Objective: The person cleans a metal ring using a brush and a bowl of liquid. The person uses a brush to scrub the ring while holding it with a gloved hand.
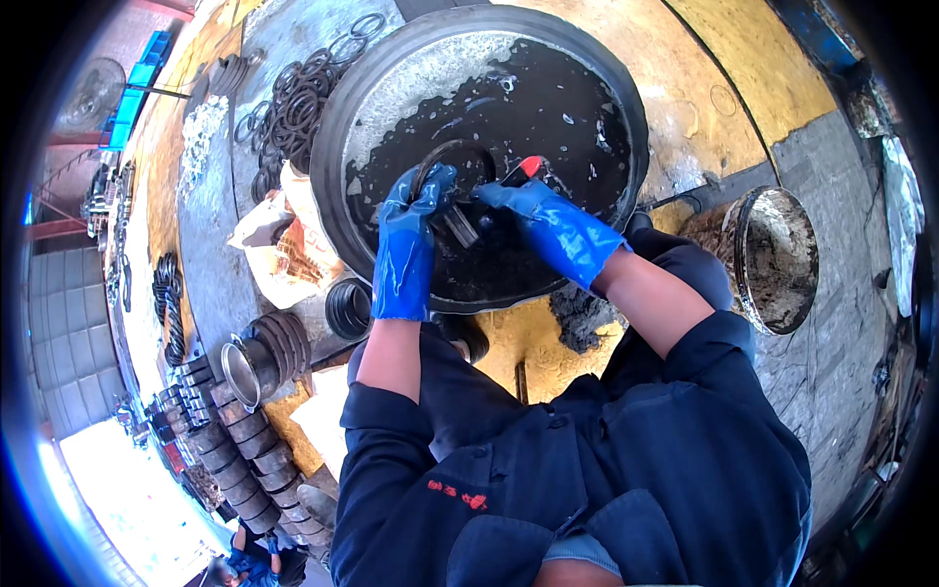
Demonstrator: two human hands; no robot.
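Observation:
My left hand (pixel 416 201), in a long blue rubber glove, is closed on a dark ring (pixel 468 145) that arches up over a wide round basin. My right hand (pixel 533 205), gloved the same way, grips a tool with a red-tipped handle (pixel 531 166). Between the gloves a short, flat grey piece (pixel 460 227) slants downward; whether it belongs to that tool I cannot tell. Both hands are above the basin (pixel 631 108), which holds black liquid with pale foam along its upper left.
Many black rings (pixel 298 98) lie heaped left of the basin, above a torn sack (pixel 284 245). Stacked rings (pixel 349 308) stand near my left forearm, metal cylinders (pixel 245 430) farther left. A stained bucket (pixel 782 259) lies tipped at right. Another person (pixel 254 563) is at lower left.

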